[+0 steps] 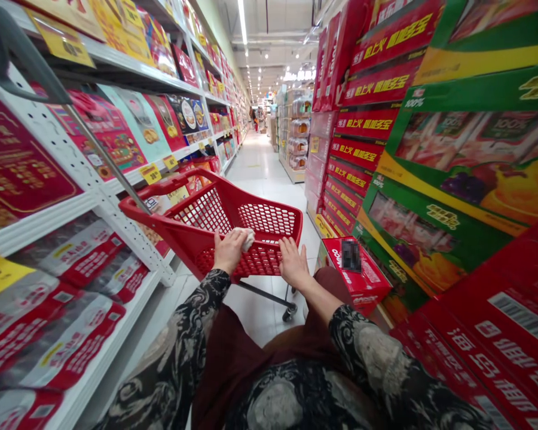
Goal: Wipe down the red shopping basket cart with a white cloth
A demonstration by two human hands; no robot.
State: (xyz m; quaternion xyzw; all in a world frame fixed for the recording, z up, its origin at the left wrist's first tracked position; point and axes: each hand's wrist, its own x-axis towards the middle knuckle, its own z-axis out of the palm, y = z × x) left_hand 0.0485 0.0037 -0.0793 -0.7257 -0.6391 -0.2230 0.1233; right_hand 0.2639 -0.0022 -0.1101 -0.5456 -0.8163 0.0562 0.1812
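- The person's left hand (228,249) sits on the near edge of the red shopping cart (192,230), just below the middle of the frame.
- Its grip is curled around a white cloth (246,237), and the cloth is pressed onto the cart's edge.
- The right hand (293,263) lies on the same edge, a little to the right. Its fingers are flat and spread, so its grip is loose and holds nothing.
- The step in hand looks like holding the cart by its near edge with the cloth on it. It could be wiping or pushing; the picture does not tell which.
- The cart stands right in front of both hands and touches them. Its basket reaches toward the middle of the frame, and a wheel (289,310) shows under it.
- The store shelf (49,215) fills the left of the frame, close to the cart.
- A red box (358,275) sits low, just right of the right hand, with stacked drink boxes (363,161) above it.
- Any next move calls for a straight line down the white floor (260,167), because the gap between the shelf and the boxes looks tight.
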